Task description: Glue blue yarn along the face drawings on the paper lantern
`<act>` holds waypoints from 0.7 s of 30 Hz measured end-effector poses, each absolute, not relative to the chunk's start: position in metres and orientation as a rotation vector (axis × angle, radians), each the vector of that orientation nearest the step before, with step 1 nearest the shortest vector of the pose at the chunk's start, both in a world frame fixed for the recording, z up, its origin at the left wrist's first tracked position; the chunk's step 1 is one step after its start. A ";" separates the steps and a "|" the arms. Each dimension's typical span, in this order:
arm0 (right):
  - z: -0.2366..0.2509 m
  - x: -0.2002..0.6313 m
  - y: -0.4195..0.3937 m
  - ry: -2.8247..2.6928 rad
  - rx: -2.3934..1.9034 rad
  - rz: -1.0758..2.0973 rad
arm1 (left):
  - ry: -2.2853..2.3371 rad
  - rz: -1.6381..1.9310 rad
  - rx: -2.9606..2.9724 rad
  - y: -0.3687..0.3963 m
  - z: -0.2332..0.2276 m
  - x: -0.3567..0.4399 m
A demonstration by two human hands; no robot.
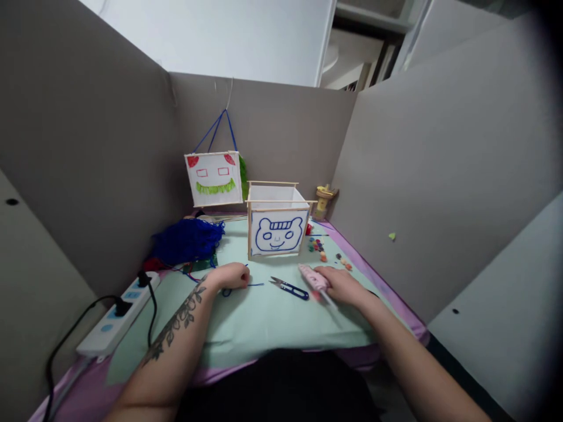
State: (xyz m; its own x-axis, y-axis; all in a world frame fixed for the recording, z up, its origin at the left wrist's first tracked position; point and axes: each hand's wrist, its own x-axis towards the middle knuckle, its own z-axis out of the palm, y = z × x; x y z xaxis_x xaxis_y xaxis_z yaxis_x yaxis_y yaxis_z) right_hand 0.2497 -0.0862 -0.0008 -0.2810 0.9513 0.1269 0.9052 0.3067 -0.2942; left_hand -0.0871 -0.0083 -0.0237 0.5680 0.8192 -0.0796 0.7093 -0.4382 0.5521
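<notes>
My left hand (231, 275) rests on the pale green mat (264, 319), fingers curled on a piece of blue yarn (255, 285) that trails to the right. My right hand (341, 285) lies on the mat and grips a pink glue gun (311, 275), its cord running back toward me. Blue-handled thread snips (290, 287) lie between the two hands. Just behind them stands a wooden-stick box lantern (277, 220) with a blue bear face drawn on its front.
A second lantern (214, 177) with a red and green face hangs on the back divider by blue strings. A heap of blue yarn (187, 240) lies at the left, a white power strip (118, 316) beside it. Small coloured beads (323, 249) lie right of the box. Grey dividers enclose the desk.
</notes>
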 end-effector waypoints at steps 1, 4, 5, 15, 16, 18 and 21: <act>-0.011 0.250 -0.077 -2.362 -1.689 0.260 | 1.205 0.342 2.258 -0.008 -0.023 -0.086; -0.029 0.261 -0.055 -2.481 -1.727 0.278 | 1.137 0.618 2.235 -0.007 -0.015 -0.082; -0.030 0.265 -0.052 -2.494 -1.739 0.263 | 1.122 0.697 2.219 -0.007 -0.012 -0.081; -0.004 0.172 -0.082 -2.164 -1.312 0.243 | 0.975 0.822 2.120 -0.025 -0.003 -0.057; -0.005 0.156 -0.083 -2.149 -1.346 0.276 | 0.942 0.803 2.118 -0.027 -0.004 -0.055; -0.010 0.134 -0.082 -2.117 -1.415 0.327 | 0.878 0.759 2.119 -0.029 -0.005 -0.053; -0.019 0.125 -0.078 -2.031 -1.490 0.307 | 0.857 0.720 2.138 -0.026 -0.007 -0.056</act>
State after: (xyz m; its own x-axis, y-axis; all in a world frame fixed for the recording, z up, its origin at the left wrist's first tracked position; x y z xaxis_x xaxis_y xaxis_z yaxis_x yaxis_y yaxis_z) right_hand 0.1251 -0.0777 -0.0193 -0.1944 0.9255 0.3251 0.7879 0.3447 -0.5102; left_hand -0.0557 -0.0260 -0.0070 0.6244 0.7479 0.2252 0.3506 -0.5260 0.7749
